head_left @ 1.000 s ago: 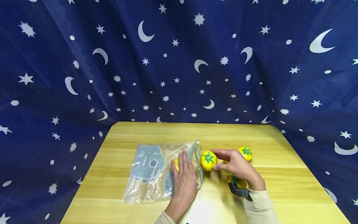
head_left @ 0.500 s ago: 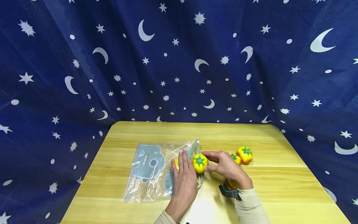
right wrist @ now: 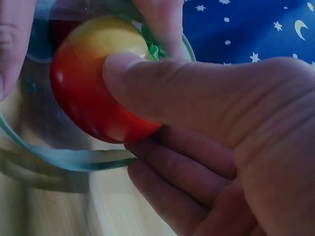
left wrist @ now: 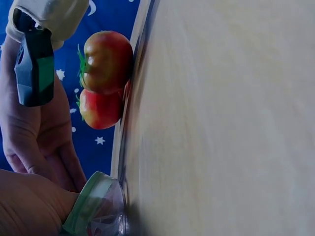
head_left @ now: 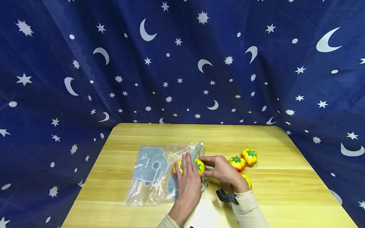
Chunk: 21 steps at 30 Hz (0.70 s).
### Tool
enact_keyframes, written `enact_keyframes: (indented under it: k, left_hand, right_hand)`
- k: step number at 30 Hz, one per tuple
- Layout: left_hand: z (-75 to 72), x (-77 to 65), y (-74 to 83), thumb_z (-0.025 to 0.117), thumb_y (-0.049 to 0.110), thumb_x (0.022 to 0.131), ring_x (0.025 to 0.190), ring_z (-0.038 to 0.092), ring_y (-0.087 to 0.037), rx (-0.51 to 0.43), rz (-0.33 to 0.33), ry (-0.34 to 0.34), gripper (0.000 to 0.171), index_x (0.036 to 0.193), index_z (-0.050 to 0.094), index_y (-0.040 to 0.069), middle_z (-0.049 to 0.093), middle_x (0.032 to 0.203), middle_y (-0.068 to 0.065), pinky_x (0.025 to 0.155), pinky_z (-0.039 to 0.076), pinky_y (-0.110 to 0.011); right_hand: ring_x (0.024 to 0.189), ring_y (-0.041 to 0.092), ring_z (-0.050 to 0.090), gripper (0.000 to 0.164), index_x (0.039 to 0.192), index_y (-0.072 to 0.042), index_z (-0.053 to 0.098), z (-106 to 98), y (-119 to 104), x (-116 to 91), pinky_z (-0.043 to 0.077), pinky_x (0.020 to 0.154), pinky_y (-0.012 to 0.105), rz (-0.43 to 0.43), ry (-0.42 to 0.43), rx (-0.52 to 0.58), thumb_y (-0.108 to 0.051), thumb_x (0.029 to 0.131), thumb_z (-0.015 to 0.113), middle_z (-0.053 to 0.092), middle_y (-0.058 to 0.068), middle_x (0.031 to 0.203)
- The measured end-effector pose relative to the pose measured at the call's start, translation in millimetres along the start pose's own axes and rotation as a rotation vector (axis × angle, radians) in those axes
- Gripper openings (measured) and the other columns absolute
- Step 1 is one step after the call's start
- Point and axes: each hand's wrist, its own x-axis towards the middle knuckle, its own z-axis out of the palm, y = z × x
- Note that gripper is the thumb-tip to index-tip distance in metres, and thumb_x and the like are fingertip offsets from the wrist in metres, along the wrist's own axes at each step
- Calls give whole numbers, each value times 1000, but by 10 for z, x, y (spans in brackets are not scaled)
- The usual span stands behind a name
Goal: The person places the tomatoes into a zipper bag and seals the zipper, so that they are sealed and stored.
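A clear zip bag (head_left: pixel 155 193) with blue cartoon prints lies flat, its green-edged mouth facing right. My left hand (head_left: pixel 188 185) rests across it near the mouth, fingers straight and slightly spread. Under those fingers a yellow-red tomato (head_left: pixel 175 173) shows inside the bag. My right hand (head_left: pixel 223 172) holds another tomato (right wrist: pixel 98 83) between thumb and fingers at the bag's mouth. The right wrist view shows the green rim (right wrist: pixel 74 160) around this tomato, beside fingers of my left hand. In the left wrist view, my left thumb (left wrist: pixel 29 201) meets the bag's rim (left wrist: pixel 91 204).
Three more tomatoes stand right of my right hand: one at the back (head_left: pixel 249 157), one in front of it (head_left: pixel 236 163), one partly hidden by the wrist (head_left: pixel 247 180). A dark strap (head_left: pixel 225 196) circles my right wrist. A starry blue cloth (head_left: pixel 182 63) hangs behind the wooden table (head_left: pixel 285 196).
My right hand has moved left with its tomato, from beside the bag into its mouth. The tomatoes behind that hand have come into fuller view. My left hand has stayed in place.
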Motion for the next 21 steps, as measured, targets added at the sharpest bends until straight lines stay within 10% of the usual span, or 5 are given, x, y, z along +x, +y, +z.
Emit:
enact_keyframes:
  k: [12, 21]
  left_hand:
    - [4, 2, -4, 86, 28, 90, 165, 33, -44, 47, 9, -7, 77, 153, 56, -5, 32, 175, -30, 128, 31, -71]
    - [9, 3, -1, 84, 15, 89, 165, 33, -43, 49, 15, -2, 73, 153, 56, -6, 33, 175, -30, 127, 33, -70]
  right_hand:
    - [116, 35, 79, 57, 141, -2, 72, 119, -182, 74, 63, 100, 50, -34, 45, -243, -12, 89, 90, 76, 16, 138]
    - [106, 31, 82, 52, 137, 2, 74, 174, -223, 108, 66, 92, 45, -32, 40, -199, -7, 88, 90, 79, 19, 130]
